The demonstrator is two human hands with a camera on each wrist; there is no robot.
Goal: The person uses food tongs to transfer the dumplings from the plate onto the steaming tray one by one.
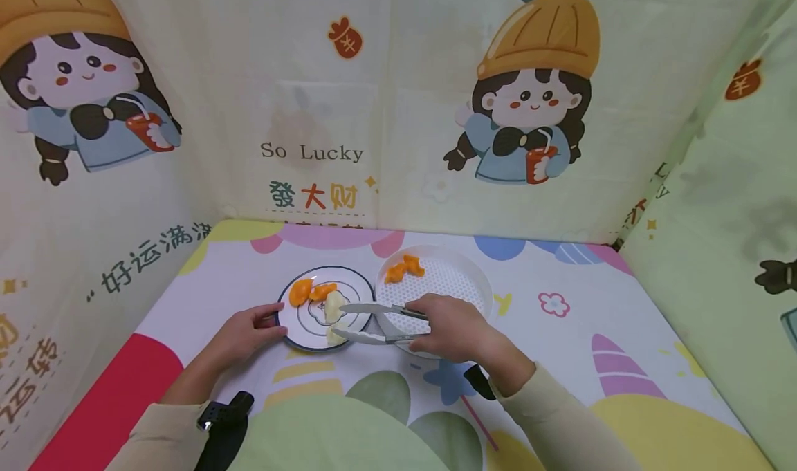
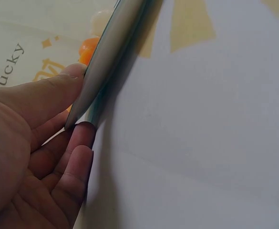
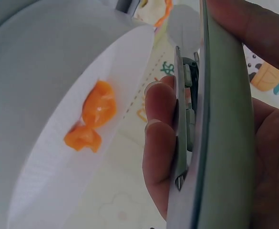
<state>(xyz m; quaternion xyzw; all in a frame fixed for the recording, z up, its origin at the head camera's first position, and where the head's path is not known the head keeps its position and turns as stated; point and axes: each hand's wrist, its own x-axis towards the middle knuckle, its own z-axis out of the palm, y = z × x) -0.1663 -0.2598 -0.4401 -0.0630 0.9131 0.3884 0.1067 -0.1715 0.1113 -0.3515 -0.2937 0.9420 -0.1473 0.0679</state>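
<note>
**Plate point(image 1: 301, 329) being held at the rim, tongs point(image 1: 373, 308) spreading over it**

The left hand point(image 1: 245, 334) is pinching the plate's left edge, thumb above and fingers beneath, probably because a light plate could slide under the tongs. That side grip is leaving the middle uncovered. The right hand point(image 1: 457, 329) is closing around the tongs, coming in from the opposite side, so neither hand is crossing the other. The tongs' own tips are standing apart over the plate, near two pale pieces point(image 1: 334, 305); whether they are touching them, I cannot tell. Two orange pieces point(image 1: 300, 292) are lying farther back on the plate, clear of the tips. The perforated dish point(image 1: 463, 281) is sitting just beside the plate on the counter point(image 1: 529, 277), seemingly for a short carry between them, and other orange bits point(image 1: 413, 265) are resting towards its back left.
</note>
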